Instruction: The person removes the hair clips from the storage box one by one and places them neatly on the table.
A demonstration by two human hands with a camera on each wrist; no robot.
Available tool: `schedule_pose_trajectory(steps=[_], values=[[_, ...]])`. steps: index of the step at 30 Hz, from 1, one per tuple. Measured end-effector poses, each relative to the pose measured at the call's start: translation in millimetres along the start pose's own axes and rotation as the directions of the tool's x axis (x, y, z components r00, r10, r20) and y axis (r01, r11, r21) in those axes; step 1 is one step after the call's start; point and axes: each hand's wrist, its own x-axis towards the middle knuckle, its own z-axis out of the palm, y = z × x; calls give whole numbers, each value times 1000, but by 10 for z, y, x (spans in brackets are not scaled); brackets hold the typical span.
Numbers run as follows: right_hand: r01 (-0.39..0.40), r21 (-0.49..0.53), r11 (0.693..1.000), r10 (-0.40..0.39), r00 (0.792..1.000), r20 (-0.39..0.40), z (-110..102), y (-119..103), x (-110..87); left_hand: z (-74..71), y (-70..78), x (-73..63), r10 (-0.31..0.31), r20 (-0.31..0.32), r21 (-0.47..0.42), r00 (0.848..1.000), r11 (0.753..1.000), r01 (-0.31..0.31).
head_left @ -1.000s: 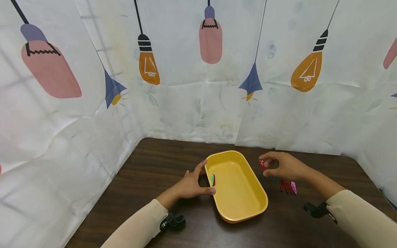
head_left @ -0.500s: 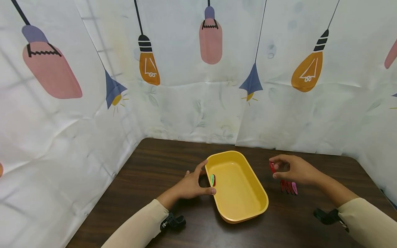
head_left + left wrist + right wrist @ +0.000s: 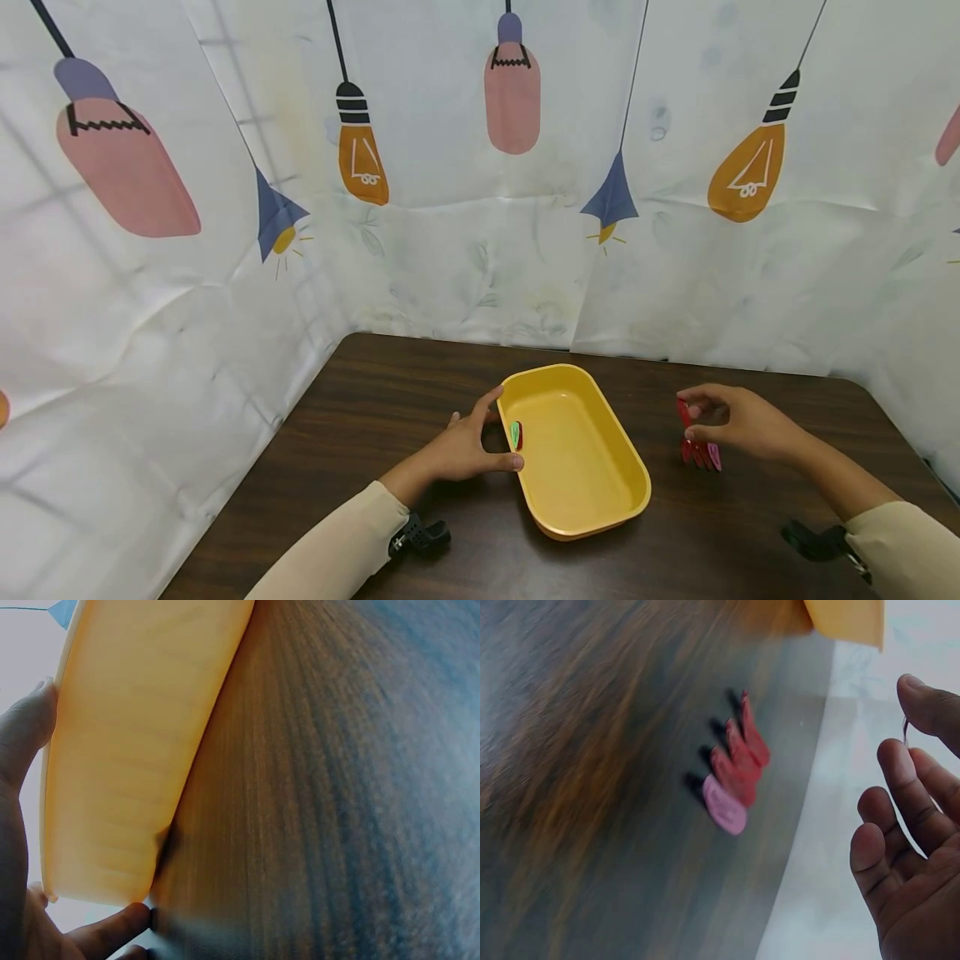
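My right hand pinches a red snap hair clip between thumb and fingers, just above the table. In the right wrist view that clip shows only as a thin edge by the thumb. Below the hand lies a slanted row of three red clips with a pink clip at its end. My left hand holds the left side of a yellow tray, thumb on the rim and other fingers along the outer wall. A green clip and a dark red clip lie inside, against the tray's left wall.
The dark wood table carries the tray and clips. White sheeting printed with lamps hangs behind the table and along its left side. Each wrist wears a black strap device.
My right hand, with the red clip pinched, has moved right from near the tray to over the row of clips. The left hand and tray have stayed in place.
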Motion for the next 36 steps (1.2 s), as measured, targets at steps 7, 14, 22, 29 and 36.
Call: schedule_pose_trajectory(steps=[7,14,22,29,36], values=[[-46,-13,999,46,998,-36,-4,120,-129,5,12,2,-6,2,-2,1000,1000,6],[-61,-51,997,58,997,-57,-5,248,-231,8,15,6,-13,7,9,1000,1000,13],[-68,-93,993,63,996,-63,8,400,-340,6,16,15,-15,9,16,1000,1000,14],[-84,-61,995,83,996,-32,52,492,-413,-11,23,7,-12,14,11,1000,1000,12],[-60,-54,997,58,998,-27,133,569,-446,-13,21,-6,-2,10,6,1000,1000,2]])
